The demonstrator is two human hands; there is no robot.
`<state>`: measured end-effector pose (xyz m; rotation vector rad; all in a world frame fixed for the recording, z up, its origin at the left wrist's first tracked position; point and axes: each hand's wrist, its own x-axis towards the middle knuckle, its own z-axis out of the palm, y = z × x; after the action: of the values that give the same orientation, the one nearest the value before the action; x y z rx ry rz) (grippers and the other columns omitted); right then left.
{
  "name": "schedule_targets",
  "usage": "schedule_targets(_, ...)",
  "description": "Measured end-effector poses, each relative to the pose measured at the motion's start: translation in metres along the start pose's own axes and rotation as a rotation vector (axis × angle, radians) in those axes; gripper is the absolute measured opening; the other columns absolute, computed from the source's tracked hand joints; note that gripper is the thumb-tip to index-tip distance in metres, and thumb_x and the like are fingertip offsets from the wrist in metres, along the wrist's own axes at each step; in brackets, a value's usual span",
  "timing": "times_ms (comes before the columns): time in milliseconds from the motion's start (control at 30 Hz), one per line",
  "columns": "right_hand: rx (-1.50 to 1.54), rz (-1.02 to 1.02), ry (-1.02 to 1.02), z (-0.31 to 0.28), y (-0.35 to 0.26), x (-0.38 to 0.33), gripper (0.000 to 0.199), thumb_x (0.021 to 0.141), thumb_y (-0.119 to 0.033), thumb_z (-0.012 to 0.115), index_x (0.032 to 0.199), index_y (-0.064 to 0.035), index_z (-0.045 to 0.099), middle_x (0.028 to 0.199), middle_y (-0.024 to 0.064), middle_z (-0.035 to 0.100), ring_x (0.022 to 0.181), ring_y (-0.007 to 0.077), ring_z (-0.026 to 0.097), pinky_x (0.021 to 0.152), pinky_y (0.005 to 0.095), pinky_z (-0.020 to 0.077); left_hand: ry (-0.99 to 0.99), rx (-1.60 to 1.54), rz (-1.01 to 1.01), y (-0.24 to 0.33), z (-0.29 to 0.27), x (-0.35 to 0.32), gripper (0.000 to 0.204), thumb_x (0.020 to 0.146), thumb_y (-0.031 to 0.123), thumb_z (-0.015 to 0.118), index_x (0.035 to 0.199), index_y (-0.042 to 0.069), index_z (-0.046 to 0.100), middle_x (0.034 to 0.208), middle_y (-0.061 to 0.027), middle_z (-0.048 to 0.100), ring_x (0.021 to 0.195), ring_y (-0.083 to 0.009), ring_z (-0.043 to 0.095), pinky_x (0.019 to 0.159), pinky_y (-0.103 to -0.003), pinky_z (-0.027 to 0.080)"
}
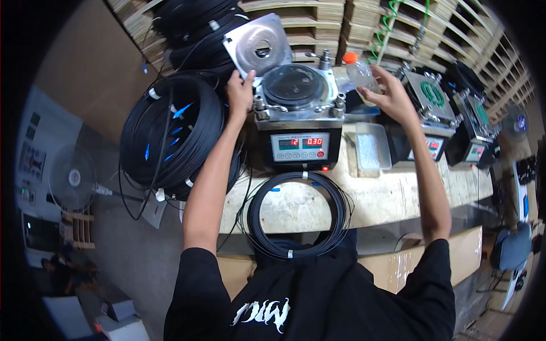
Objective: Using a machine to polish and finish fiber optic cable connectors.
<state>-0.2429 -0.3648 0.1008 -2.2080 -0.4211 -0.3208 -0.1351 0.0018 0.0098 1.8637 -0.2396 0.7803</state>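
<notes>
My left hand grips the lower edge of a square metal plate with a round raised centre, which is tilted up behind the machine's left side. In my right hand is a clear plastic bottle with an orange cap, leaning to the left. Between the two hands stands a polishing machine with a lit red display and metal corner posts. Its round dark pad lies uncovered and looks wet or shiny. A coil of black cable with blue connectors lies at the bench's front edge.
Large black cable coils are stacked at the left. A white plastic tray sits right of the machine, with further machines beyond it. Wooden pallets stand behind the bench. A fan is far left.
</notes>
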Motion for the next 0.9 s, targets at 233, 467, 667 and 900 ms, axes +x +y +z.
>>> schedule_targets(233, -1.018, -0.425, -0.274, 0.011, -0.095, 0.090, 0.056, 0.076, -0.031, 0.083, 0.129, -0.0216, 0.065, 0.112, 0.0046, 0.069, 0.118, 0.0228, 0.061, 0.105, 0.0596, 0.0355, -0.022, -0.052, -0.046, -0.004, -0.006, 0.002, 0.031, 0.092, 0.026, 0.071, 0.084, -0.001, 0.060, 0.057, -0.0110, 0.057, 0.048, -0.0144, 0.048, 0.049, -0.036, 0.036)
schedule_targets(467, -1.280, -0.500, -0.553, 0.073, -0.136, 0.127, 0.058, 0.070, -0.031, 0.088, 0.124, -0.0255, 0.067, 0.120, -0.0042, 0.069, 0.132, 0.0199, 0.047, 0.118, 0.0573, 0.0258, -0.033, -0.016, -0.037, -0.010, -0.007, 0.002, 0.033, 0.093, 0.031, 0.070, 0.091, -0.001, 0.064, 0.060, -0.0070, 0.061, 0.051, -0.0074, 0.045, 0.049, -0.031, 0.033)
schedule_targets(667, -1.291, -0.698, -0.501, 0.092, -0.129, 0.160, 0.051, 0.069, -0.031, 0.087, 0.116, -0.0244, 0.068, 0.123, -0.0003, 0.068, 0.134, 0.0227, 0.048, 0.107, 0.0546, 0.0319, -0.041, -0.145, -0.050, -0.005, 0.000, 0.000, 0.032, 0.094, 0.031, 0.069, 0.099, -0.001, 0.066, 0.071, -0.0103, 0.070, 0.059, -0.0084, 0.058, 0.056, -0.030, 0.041)
schedule_targets(900, -1.326, -0.385, -0.641, 0.066, -0.107, 0.167, 0.057, 0.069, -0.028, 0.088, 0.122, -0.0267, 0.066, 0.131, -0.0006, 0.064, 0.140, 0.0265, 0.042, 0.117, 0.0617, 0.0212, 0.001, -0.067, -0.034, -0.006, -0.005, 0.000, 0.028, 0.093, 0.028, 0.071, 0.094, 0.000, 0.066, 0.063, -0.0078, 0.064, 0.053, -0.0110, 0.052, 0.053, -0.031, 0.039)
